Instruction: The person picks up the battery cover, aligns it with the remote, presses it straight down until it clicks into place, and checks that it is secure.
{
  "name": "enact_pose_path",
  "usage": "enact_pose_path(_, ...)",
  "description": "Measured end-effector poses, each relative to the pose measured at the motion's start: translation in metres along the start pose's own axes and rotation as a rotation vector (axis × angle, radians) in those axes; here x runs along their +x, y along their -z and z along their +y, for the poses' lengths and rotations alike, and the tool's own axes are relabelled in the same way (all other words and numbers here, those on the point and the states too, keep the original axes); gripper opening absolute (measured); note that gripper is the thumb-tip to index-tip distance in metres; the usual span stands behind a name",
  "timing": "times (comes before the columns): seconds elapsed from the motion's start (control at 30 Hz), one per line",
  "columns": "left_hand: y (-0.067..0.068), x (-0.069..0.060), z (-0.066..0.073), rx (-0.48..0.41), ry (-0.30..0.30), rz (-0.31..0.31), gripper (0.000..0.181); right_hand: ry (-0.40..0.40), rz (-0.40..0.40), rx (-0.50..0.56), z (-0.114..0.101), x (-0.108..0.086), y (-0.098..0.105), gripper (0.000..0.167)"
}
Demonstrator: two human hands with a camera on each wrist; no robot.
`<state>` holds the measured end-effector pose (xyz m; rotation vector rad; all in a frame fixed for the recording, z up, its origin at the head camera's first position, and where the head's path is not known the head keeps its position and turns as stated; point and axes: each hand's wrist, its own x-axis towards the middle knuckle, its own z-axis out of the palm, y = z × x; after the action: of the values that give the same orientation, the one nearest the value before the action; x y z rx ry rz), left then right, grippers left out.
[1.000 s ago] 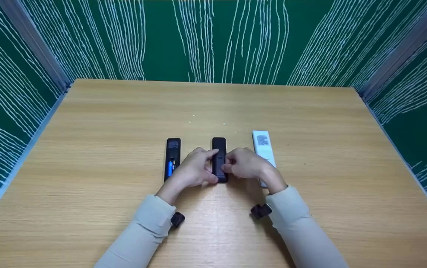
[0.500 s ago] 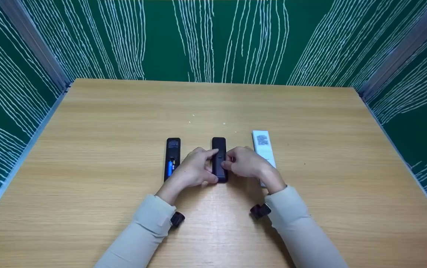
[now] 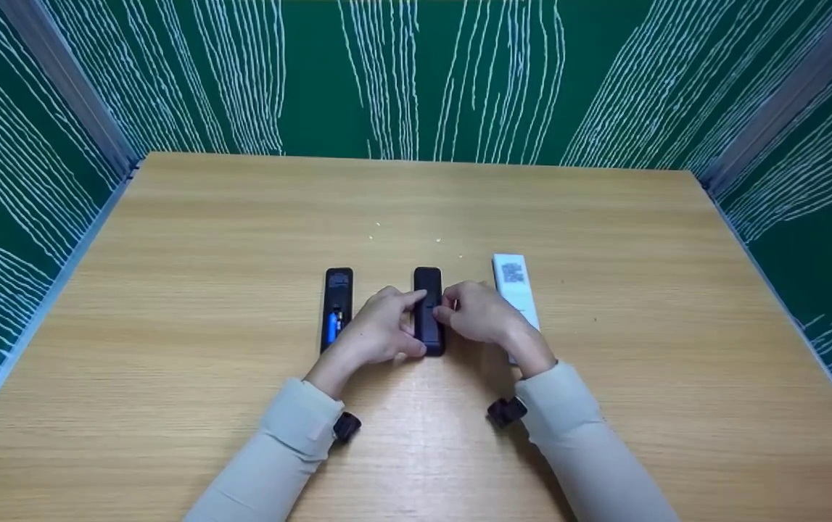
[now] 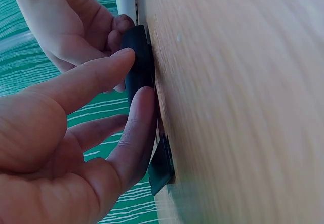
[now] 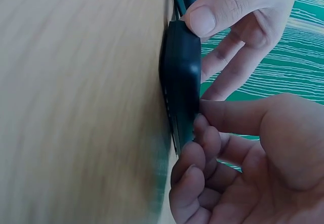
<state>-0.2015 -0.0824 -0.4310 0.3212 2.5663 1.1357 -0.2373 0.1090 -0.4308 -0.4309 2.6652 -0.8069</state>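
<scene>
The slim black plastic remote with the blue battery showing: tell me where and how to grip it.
Probably pinch this black remote across both long edges at its far end, from above: it lies flat and narrow, clear of the exposed blue battery, while the left hand hides part of the near end in the head view.
</scene>
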Motion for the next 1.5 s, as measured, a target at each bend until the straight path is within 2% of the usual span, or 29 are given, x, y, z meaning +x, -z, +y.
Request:
enact_pose_path(0.17, -0.0002, 0.0002, 0.0004, -0.015, 0.009, 0.0, 0.094, 0.008, 0.041, 0.0, 0.0011, 0.0021, -0.0017, 0.025)
enact_pose_path(0.3, -0.0007, 0.0006, 0.0002, -0.012, 0.009, 0.002, 0.094, 0.015, 0.039, -0.011, 0.0024, 0.0019, -0.0008, 0.025)
enact_pose_path(0.5, -0.0006, 0.0007, -0.0005, -0.002, -0.012, 0.013, 0.092, 0.019, 0.011, -0.032, 0.0009, -0.0011, 0.0017, 0.025)
enact_pose_path(0.9, -0.0004, -0.0005, 0.0001, -0.021, 0.002, 0.005, 0.094, -0.024, -0.054, -0.006, -0.0024, -0.004, 0.0032, 0.026)
enact_pose_path(1.2, -0.001, 0.0003, 0.0005, -0.002, 0.004, 0.001, 0.094, -0.039, -0.087, 0.011, -0.0024, -0.0043, 0.0038, 0.026)
enact_pose_path(1.5, -0.0013, 0.0017, -0.0008, -0.006, -0.008, 0.003, 0.092, -0.006, -0.119, -0.013, -0.0032, -0.0069, 0.0057, 0.025)
